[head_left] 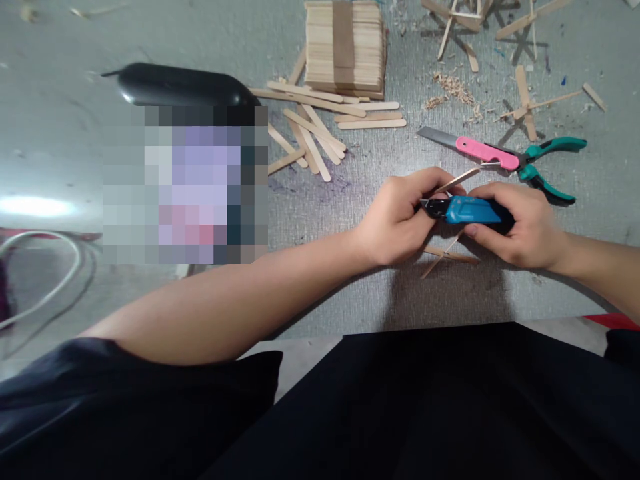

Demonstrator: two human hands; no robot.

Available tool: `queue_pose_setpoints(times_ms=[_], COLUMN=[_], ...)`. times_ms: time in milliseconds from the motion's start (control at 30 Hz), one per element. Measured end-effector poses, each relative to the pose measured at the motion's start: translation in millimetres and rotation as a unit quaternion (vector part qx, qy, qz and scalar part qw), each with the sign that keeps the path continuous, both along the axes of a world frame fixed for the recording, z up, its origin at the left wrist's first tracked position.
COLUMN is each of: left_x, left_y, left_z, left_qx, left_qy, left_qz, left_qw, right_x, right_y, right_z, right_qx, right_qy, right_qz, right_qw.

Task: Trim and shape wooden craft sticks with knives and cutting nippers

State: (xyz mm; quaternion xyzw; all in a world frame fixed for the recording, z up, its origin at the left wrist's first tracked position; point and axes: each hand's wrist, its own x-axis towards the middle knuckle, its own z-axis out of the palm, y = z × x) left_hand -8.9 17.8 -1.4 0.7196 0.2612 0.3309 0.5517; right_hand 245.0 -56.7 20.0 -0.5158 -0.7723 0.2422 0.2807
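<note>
My right hand (530, 223) is closed round a blue and black tool (473, 210), whose dark tip points left toward my left hand. My left hand (400, 217) is closed on a wooden stick (459, 180) that sticks out up and to the right past its fingers. The tool's tip lies at the left fingertips; whether it touches the stick cannot be made out. Just below, between the hands, crossed thin sticks (444, 254) show, partly hidden by the fingers.
Beyond my hands lie a pink cutter (487, 152) and green-handled pliers (557, 146). Loose sticks (315, 143) and a banded stick bundle (345, 47) are farther back. Joined stick pieces (525, 107) and shavings (457, 90) lie back right. A black object (180, 83) and white cable (75, 253) are left.
</note>
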Motion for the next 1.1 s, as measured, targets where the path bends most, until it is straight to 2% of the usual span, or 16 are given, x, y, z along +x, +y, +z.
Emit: queue_pose_setpoints(times_ms=[400, 633, 800, 1100], left_x=[-0.2, -0.1, -0.4, -1.0], left_y=[1.4, 1.8, 2.3, 1.1], left_z=[1.4, 0.9, 0.1, 2.1], left_qx=[0.02, 0.017, 0.03, 0.015], left_qy=[0.004, 0.027, 0.029, 0.045], left_qz=[-0.005, -0.009, -0.009, -0.006], left_qw=[1.0, 0.999, 0.999, 0.999], right_x=[0.4, 0.5, 3.0, 3.1], right_y=[0.7, 1.3, 1.5, 0.2], right_z=[1.3, -0.6, -1.8, -2.4], right_qx=[0.0, 0.033, 0.019, 0.025], right_qy=[-0.01, 0.002, -0.02, -0.022], right_qz=[0.007, 0.014, 0.015, 0.015], right_qw=[1.0, 0.999, 1.0, 0.999])
